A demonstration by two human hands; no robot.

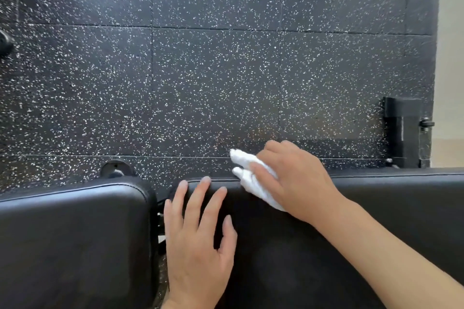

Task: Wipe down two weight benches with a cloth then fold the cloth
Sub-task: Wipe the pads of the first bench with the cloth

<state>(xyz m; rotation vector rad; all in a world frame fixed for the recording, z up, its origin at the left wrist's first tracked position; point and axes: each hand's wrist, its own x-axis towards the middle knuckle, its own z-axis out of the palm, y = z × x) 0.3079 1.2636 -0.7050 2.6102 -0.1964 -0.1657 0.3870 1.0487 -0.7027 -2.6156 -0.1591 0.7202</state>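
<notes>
Right hand (291, 178) presses bunched cloth (253, 180) on the long pad's (376, 208) far edge, left hand (198, 238) spread flat beside it; cloth likely overhangs, so a stroke could slip off.

Cloth (253, 180) mostly hidden under right hand (293, 178) — bench pads (376, 208) cut off by frame edges.
</notes>
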